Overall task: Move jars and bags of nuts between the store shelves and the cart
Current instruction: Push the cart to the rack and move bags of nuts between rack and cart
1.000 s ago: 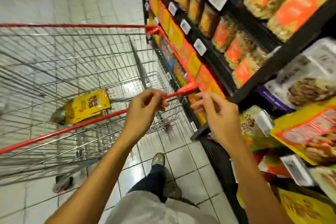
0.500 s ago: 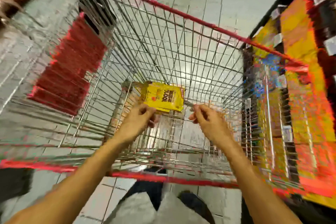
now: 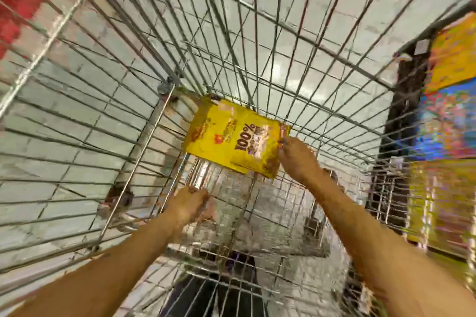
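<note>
Bag (image 3: 233, 140) edge against right hand (image 3: 298, 159) fingers (image 3: 284, 145).

Yellow bag of nuts (image 3: 233, 137): flat foil pouch, dark "100%" print on its face, small red and brown graphics toward its far end. Lies flat on the wire floor of the cart (image 3: 322, 80), near the middle of the basket, long axis skewed to the wires. Right hand (image 3: 296, 156) at the bag's right edge; grip blurred. Cart: bare steel mesh.
</note>
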{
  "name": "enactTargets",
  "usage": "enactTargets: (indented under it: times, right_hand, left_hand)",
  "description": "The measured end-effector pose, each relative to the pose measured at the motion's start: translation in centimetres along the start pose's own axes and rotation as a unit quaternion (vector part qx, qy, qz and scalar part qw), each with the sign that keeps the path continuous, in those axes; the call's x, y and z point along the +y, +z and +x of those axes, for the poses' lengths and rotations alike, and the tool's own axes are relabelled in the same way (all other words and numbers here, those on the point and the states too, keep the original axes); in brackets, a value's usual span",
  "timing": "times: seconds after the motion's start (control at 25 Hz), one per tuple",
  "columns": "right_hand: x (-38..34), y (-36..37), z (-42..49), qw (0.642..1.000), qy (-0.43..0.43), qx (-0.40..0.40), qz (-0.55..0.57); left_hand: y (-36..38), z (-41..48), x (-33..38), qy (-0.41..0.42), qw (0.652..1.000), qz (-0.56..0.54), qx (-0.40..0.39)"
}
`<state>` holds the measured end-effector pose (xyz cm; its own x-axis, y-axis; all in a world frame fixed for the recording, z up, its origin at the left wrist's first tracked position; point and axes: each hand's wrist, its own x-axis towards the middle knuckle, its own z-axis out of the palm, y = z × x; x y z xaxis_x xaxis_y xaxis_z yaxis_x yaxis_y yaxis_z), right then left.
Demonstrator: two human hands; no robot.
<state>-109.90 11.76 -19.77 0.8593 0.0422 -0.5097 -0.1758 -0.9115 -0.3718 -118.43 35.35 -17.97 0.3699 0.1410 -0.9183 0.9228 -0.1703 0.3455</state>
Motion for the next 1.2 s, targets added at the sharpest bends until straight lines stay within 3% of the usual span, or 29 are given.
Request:
enactTargets:
  times: [0.2, 0.32, 0.44, 0.56, 0.64, 0.72, 0.8, 0.92, 1.0, 1.08, 1.2]
  right_hand:
    - [1.3, 5.0, 8.6, 0.991, -0.075, 0.017, -0.106]
    - [2.5, 9.0, 7.5, 0.973, -0.044, 0.005, -0.227]
    - [2.1, 11.4, 2.9, 0.988, -0.050, 0.018, -0.146]
    - [2.2, 10.8, -1.1, 0.999, -0.023, -0.029, -0.007]
    - [2.4, 9.1, -1.3, 0.997, 0.005, -0.067, 0.037]
    - [1.6, 7.7, 1.5, 0.999, 0.007, -0.037, 0.033]
    - [-0.5, 7.9, 6.3, 0.997, -0.016, -0.005, 0.081]
    - [-5.5, 11.9, 12.7, 0.985, -0.083, -0.102, 0.109]
    - [-7.9, 15.8, 13.4, 0.976, -0.049, -0.169, 0.130]
    - [-8.1, 17.0, 12.0, 0.964, 0.009, -0.149, 0.219]
    - [-4.2, 14.8, 9.4, 0.910, 0.065, -0.170, 0.372]
  left_hand:
    - [4.0, 7.7, -0.7, -0.055, 0.962, -0.266, -0.022]
    - [7.5, 10.1, 0.1, -0.050, 0.926, -0.375, 0.002]
    - [9.9, 10.0, -0.6, -0.021, 0.906, -0.423, -0.002]
    - [10.1, 8.8, -3.5, -0.014, 0.881, -0.468, 0.062]
    - [8.8, 8.1, -5.4, -0.032, 0.893, -0.432, 0.121]
    - [7.0, 7.6, -7.8, -0.048, 0.937, -0.305, 0.165]
    - [5.5, 7.2, -10.1, -0.062, 0.954, -0.237, 0.175]
    - [4.1, 6.3, -11.7, -0.077, 0.951, -0.241, 0.181]
    - [3.4, 5.9, -12.5, -0.074, 0.952, -0.218, 0.201]
    - [3.1, 5.8, -12.4, -0.064, 0.961, -0.201, 0.179]
    - [2.5, 5.6, -11.2, -0.046, 0.972, -0.189, 0.128]
